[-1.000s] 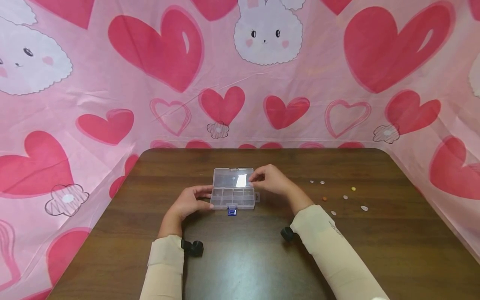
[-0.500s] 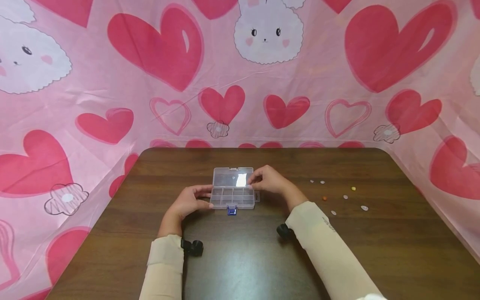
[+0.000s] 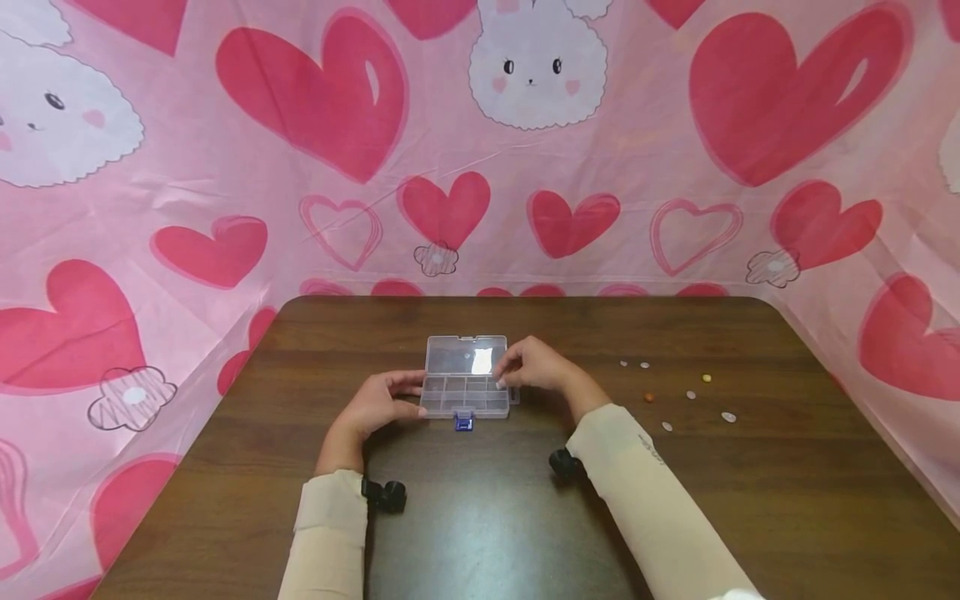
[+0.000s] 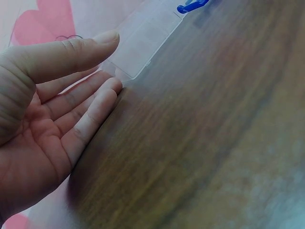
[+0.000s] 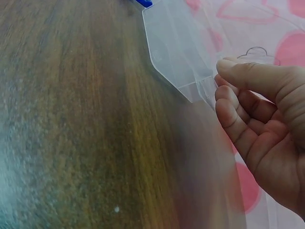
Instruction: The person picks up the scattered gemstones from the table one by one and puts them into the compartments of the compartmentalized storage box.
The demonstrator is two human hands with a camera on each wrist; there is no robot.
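A clear plastic compartment box [image 3: 465, 396] stands with its lid [image 3: 453, 357] raised at the back and a blue latch [image 3: 463, 422] at its front. My left hand [image 3: 377, 406] rests against the box's left end, thumb near the front corner. In the left wrist view its fingers [image 4: 90, 117] lie fairly straight beside the box. Over the rightmost compartments, my right hand [image 3: 542, 365] pinches a small whitish piece [image 3: 500, 384], partly covered by the fingertips. In the right wrist view the thumb and curled fingers [image 5: 228, 112] are beside the box; the piece is hidden there.
Several small pieces lie scattered on the brown table [image 3: 480, 500] to the right, among them an orange one [image 3: 649, 397], a yellow one [image 3: 707, 378] and a whitish one [image 3: 728, 417]. A pink heart-patterned cloth [image 3: 637, 150] hangs behind the table.
My right hand has moved slightly left and down, from beside the lid to over the right compartments, where the whitish piece now shows at its fingertips. The left hand and box have stayed put.
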